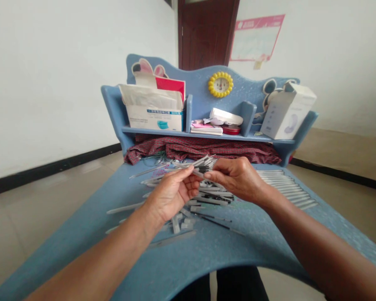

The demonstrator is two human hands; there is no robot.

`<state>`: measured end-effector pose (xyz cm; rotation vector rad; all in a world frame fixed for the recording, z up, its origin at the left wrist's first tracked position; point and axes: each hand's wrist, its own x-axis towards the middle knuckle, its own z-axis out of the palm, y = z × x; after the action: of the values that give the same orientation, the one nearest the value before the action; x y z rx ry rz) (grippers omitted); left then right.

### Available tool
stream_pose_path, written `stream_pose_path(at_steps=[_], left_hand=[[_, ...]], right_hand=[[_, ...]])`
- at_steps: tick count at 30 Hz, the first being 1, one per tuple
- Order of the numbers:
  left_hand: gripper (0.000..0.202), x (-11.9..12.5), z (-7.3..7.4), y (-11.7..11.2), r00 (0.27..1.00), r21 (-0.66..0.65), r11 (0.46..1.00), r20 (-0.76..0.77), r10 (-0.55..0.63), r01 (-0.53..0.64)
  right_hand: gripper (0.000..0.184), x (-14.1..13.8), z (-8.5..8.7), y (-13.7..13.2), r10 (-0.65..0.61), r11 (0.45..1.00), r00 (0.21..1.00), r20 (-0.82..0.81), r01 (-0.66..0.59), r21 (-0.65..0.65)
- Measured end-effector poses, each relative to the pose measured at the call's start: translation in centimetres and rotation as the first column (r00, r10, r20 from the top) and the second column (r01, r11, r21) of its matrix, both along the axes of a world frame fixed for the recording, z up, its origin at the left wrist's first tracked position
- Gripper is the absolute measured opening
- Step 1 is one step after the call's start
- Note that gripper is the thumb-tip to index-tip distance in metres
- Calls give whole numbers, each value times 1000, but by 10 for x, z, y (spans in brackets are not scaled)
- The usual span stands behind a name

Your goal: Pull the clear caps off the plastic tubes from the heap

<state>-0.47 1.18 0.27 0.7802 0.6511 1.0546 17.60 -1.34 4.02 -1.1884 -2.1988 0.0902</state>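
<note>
My left hand is palm up in the middle of the desk, its fingers curled and the thumb pressing on a slim, pale pen. From the right, my right hand pinches the near end of the same pen between thumb and fingers. Just behind and below both hands lies a heap of pen refills with dark tips. Small clear pen caps are scattered in front of the left hand. Several clear pen barrels lie to the left. Exact pen details are blurred by the fingers.
A neat row of pens lies on the right of the blue desk. Checked cloth runs along the back under the shelf. The shelf bears a mask box, a yellow clock and a white box.
</note>
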Motion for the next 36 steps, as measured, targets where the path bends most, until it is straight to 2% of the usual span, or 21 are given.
stream_pose_path(at_steps=[3,5,8,10,13,19,24,29,33,36], left_hand=[[22,-1,4,1,999,-30,999,30,43,-42],[28,-2,8,2,994,-57,995,62,86,-82],[36,-2,10,2,989,-88,991,97,112,-104],[39,0,10,0,989,-97,992,110,95,-84],[44,2,10,-2,991,-98,994,124,55,-43],[44,0,13,-1,978,-84,990,167,122,-109],[45,3,12,-4,988,-91,995,144,48,-35],[40,3,11,-6,991,-71,997,128,43,-34],[33,2,6,-3,993,-50,998,112,28,-22],[29,3,3,-4,996,-13,1000,88,28,-26]], right_hand=[[35,11,-4,-2,-37,997,996,76,41,-62],[27,21,-11,-4,-61,985,979,197,91,-148],[17,36,-26,-4,-73,950,904,422,191,-245],[17,43,-35,-4,-82,932,839,538,256,-258],[23,47,-44,-5,-87,919,779,621,303,-251],[25,47,-48,-6,-95,914,751,654,326,-241],[24,46,-52,-2,-98,911,751,653,332,-246],[22,50,-53,1,-78,918,767,637,305,-254],[21,58,-45,-2,-113,910,788,605,327,-256],[20,60,-36,-11,-140,917,860,491,299,-263]])
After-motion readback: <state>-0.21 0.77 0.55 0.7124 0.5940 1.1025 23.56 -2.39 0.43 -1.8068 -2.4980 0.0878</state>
